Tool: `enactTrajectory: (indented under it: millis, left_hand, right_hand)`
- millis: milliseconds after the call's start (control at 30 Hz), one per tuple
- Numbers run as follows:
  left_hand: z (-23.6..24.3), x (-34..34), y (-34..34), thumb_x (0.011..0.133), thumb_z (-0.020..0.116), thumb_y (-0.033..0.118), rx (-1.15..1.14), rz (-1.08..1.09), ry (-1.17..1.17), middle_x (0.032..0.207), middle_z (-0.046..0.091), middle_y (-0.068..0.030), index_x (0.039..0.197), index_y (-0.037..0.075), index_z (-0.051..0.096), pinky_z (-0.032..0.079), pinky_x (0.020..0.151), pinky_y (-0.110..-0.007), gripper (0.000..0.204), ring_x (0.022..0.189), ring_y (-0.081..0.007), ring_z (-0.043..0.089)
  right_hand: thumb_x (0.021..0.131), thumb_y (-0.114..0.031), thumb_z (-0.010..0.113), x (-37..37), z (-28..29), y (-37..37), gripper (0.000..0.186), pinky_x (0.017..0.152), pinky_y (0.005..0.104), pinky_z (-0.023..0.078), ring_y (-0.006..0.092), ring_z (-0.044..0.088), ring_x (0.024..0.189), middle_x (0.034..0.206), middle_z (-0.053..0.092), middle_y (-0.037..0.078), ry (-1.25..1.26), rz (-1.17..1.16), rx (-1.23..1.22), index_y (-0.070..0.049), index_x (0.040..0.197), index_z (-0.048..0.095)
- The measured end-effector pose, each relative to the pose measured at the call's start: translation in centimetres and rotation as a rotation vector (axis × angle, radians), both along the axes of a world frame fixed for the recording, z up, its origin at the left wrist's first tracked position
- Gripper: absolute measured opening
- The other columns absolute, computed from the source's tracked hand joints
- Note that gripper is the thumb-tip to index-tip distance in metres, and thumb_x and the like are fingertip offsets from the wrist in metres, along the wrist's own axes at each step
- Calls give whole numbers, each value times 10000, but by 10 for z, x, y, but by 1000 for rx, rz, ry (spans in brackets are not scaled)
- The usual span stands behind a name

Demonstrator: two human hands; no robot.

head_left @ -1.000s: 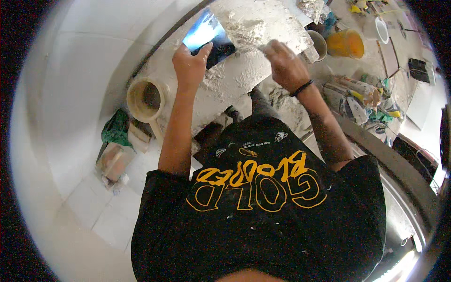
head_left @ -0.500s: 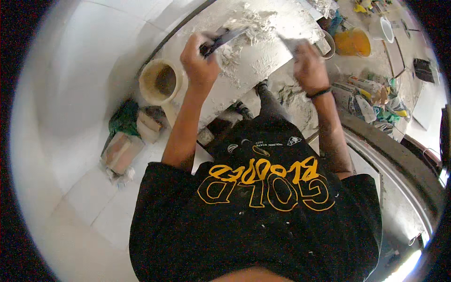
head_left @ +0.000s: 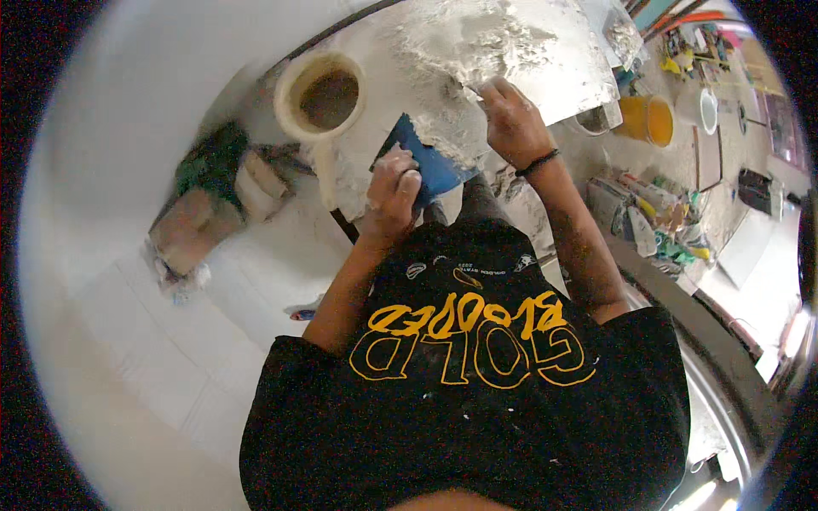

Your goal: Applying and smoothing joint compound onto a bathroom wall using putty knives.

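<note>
My left hand is closed on the lower edge of a blue plastering blade, a flat sheet with wet plaster along its far side. My right hand grips a scraper; only its thin edge shows past my fingers, and the handle is hidden in the fist. Both hands are over a pale board smeared with wet white plaster, heaped at its far middle. A cream bucket with grey-brown contents stands beside the board, left of the blue blade.
An orange bucket and a white bucket stand at the far right. Bags and wrappers lie piled on the right floor. A brown block and a green bag lie at the left, by the white wall.
My left hand has come down and right, turning the blue blade flat side up. My right hand has moved left, toward the other hand. The whole view has shifted a little.
</note>
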State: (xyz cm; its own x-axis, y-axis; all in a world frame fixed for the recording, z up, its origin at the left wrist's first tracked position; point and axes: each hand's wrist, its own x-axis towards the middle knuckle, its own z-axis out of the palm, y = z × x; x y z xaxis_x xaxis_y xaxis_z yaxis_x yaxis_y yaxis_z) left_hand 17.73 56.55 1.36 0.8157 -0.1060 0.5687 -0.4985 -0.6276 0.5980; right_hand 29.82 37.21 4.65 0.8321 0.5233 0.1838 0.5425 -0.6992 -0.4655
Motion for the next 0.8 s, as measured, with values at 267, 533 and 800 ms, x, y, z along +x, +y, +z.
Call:
enactTrajectory:
  millis: [267,533,800]
  left_hand:
    - [0,-8,5,661,575,23,157,-21,-44,856,484,-121,729,40,448,453,896,-492,146,911,-290,528]
    - [38,85,-36,618,571,55,230,-232,-270,782,485,-107,686,39,454,482,846,-428,136,816,-262,547]
    - [70,189,-119,583,584,16,290,-372,-255,769,538,-126,635,20,453,510,794,-419,141,826,-304,583]
  right_hand:
    - [769,1,497,4,-5,5,211,704,417,467,377,546,843,905,558,164,-77,-32,38,-42,970,545]
    - [709,-6,499,-47,85,-49,274,729,421,430,344,510,843,874,499,146,-52,-4,-152,-30,982,512]
    - [650,-8,524,51,62,-119,333,739,405,444,314,515,877,932,491,125,-9,-94,-65,-30,981,488]
